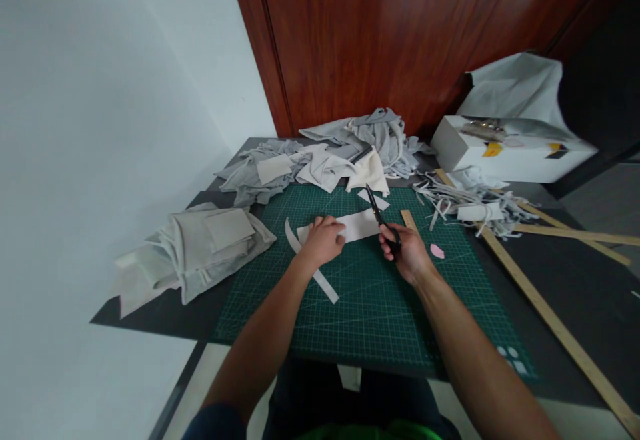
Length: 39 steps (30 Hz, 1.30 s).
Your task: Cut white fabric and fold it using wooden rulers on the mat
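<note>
My left hand (pixel 324 241) lies with its fingers on a white rectangular piece (pixel 361 226) on the green cutting mat (pixel 370 307); its fingers are bent, and what they grip, if anything, is hidden. In my right hand (pixel 403 248) are black scissors (pixel 373 203), their blades pointing up and away at the right end of the white piece. A narrow white strip (pixel 326 287) runs under or beside my left wrist. A small white piece (pixel 380 201) lies beyond the blades.
Grey fabric piles (pixel 265 167) line the back; folded cloth (pixel 210 247) lies left. Right are thin scraps (pixel 470 193), long wooden rulers (pixel 545 307), a white box (pixel 520 157), a short ruler (pixel 409 220) and a pink piece (pixel 437 251).
</note>
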Available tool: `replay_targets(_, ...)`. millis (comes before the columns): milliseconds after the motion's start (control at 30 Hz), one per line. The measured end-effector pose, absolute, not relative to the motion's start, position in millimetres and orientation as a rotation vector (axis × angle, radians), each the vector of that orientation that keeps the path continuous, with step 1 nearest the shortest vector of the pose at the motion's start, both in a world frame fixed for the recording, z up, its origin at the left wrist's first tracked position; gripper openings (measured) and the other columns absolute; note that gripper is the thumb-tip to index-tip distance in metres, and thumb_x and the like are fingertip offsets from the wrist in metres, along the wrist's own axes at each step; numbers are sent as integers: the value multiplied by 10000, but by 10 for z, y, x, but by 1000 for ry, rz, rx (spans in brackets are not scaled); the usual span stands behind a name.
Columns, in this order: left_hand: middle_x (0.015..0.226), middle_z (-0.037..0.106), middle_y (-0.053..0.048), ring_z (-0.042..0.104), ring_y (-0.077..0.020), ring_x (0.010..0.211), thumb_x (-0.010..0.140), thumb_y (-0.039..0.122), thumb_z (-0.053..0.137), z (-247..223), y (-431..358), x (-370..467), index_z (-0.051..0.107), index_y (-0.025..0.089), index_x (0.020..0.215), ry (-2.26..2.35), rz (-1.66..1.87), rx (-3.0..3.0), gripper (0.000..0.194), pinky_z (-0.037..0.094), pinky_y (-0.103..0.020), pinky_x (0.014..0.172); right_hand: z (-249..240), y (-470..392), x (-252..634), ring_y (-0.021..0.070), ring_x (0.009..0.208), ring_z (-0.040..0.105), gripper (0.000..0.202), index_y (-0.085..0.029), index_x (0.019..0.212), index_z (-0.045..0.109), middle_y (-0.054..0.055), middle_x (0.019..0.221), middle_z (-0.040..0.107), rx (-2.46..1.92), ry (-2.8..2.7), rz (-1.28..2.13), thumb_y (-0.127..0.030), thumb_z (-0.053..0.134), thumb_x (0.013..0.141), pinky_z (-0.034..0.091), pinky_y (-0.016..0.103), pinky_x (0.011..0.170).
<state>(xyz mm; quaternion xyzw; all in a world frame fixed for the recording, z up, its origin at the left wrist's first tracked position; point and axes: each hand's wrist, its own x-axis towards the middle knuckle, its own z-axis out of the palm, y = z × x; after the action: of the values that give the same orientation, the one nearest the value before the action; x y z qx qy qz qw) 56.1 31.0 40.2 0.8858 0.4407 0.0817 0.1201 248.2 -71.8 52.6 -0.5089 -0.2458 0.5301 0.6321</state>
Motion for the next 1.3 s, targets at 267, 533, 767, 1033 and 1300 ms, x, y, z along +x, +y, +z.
replay_targets(267,1709,418,-127,325,-407,1589,1082,431,446,290,14,767,525,290,1572,1244,182,2649,516,271,-654,1267,540,-732,2454,92,489,452,439,-194,736,645,-22,640,580,-1203,-582,1209,-470,956,593,292,224,383)
replay_targets(533,1733,380,-176,276,-427,1626,1065,481,496,258,-14,815,479,209,1617,1213,218,2584,616,213,-678,1299,507,-725,2468,93,490,446,435,-202,734,640,-22,642,588,-1218,-584,1217,-476,954,610,294,220,387)
replay_targets(767,1313,779,-97,694,-205,1264,987,74,426,420,625,438,767,152,1254,1440,676,2119,440,500,-335,1160,513,-747,2459,93,484,450,404,-192,749,647,-18,644,591,-1245,-592,1265,-464,919,627,283,221,383)
replay_targets(1033,1220,813,-37,734,-188,1152,889,30,505,384,820,273,818,217,1141,1552,640,2063,444,543,-323,1097,548,-753,2367,93,490,446,357,-191,735,635,-17,640,581,-1231,-624,1372,-433,887,658,269,220,386)
replay_targets(1300,1511,650,-80,524,-353,1421,892,276,669,370,598,413,693,249,1413,1489,332,2417,522,443,-525,1176,684,-945,2216,94,494,451,352,-191,711,611,-19,641,574,-1264,-647,1434,-413,881,671,283,229,397)
